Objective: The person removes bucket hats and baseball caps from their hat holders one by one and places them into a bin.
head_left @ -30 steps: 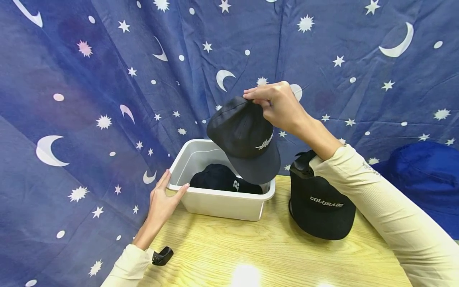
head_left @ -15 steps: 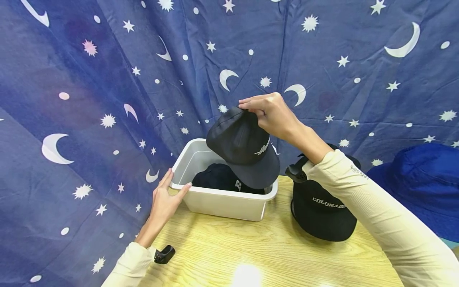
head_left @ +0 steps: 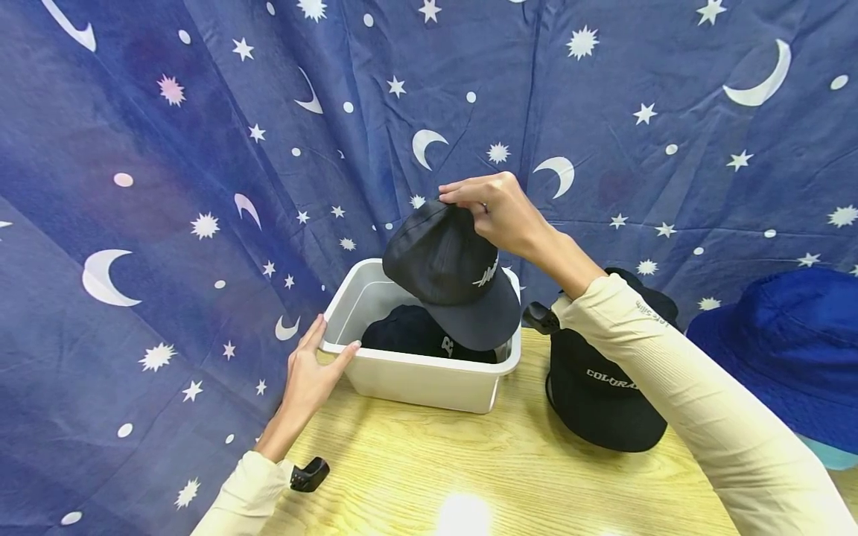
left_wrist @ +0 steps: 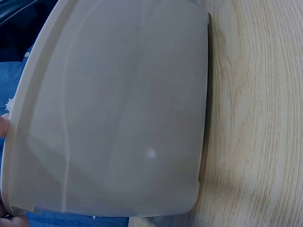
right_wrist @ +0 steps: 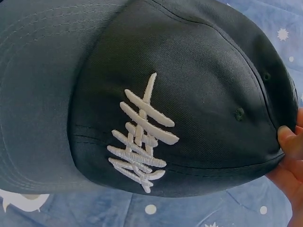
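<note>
My right hand [head_left: 499,212] pinches a black baseball cap [head_left: 445,257] by the top of its crown, thumb and fingertips bunching the fabric. White script embroidery [right_wrist: 142,137] on its front shows in the right wrist view. The cap hangs brim down over a light grey plastic bin [head_left: 415,380], its brim overlapping the right part of the opening. Inside lies another dark cap [head_left: 402,331] with a white letter, partly hidden by the held cap. My left hand [head_left: 311,376] touches the bin's near left corner, its thumb on the front rim and its fingers along the left rim.
Right of the bin, a black COLORADO cap [head_left: 596,402] sits on the wooden table [head_left: 402,461], partly covered by the right sleeve. Farther right is a blue bucket hat [head_left: 791,350] with something light blue under it. A star-and-moon cloth [head_left: 268,89] hangs behind.
The right hand has lowered the held cap slightly and moved a little left, closer over the bin. The left hand stays at the bin's corner.
</note>
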Tool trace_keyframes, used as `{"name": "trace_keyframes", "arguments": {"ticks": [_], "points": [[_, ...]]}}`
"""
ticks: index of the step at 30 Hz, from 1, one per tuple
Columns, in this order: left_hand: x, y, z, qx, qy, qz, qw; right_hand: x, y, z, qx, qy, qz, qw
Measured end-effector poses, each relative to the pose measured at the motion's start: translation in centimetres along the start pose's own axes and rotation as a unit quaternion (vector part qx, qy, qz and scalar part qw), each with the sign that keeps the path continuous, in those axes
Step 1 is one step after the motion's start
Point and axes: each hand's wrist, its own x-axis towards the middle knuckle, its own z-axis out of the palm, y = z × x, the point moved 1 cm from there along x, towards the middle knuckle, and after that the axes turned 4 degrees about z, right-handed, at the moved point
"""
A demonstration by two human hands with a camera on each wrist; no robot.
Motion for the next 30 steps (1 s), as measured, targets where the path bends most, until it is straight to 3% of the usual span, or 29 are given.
{"name": "trace_keyframes", "arguments": {"ticks": [20, 30], "points": [[-0.1, 0.0, 0.1, -0.004, 0.003, 0.003, 1.0, 0.6, -0.1, 2.6, 0.018, -0.046, -0.048, 0.998], [0.0, 0.0, 0.0, -0.006, -0.001, 0.002, 1.0, -0.4, 0.2, 4.3, 0.007, -0.114, -0.039, 0.993]]}}
